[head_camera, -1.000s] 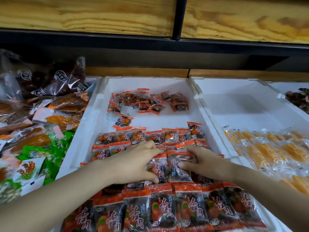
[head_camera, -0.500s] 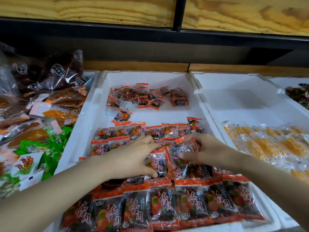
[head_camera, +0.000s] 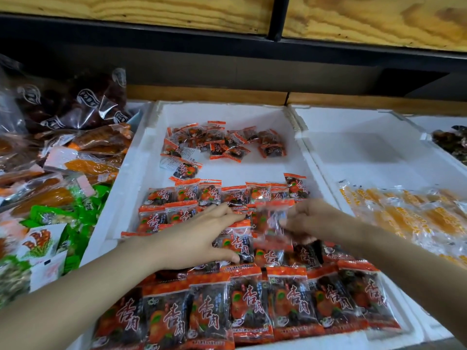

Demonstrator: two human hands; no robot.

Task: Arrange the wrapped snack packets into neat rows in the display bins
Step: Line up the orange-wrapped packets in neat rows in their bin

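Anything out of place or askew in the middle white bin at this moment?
Yes. At the back of the white foam bin, a loose heap of small orange-and-dark wrapped packets lies at all angles, some flipped to white labels, unlike the neat front row of packets. The right hand pinches one blurred packet.

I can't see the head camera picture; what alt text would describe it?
A left hand presses flat on rows of red snack packets in a white foam bin while the right hand pinches one blurred packet above them. A loose pile lies at the bin's back.
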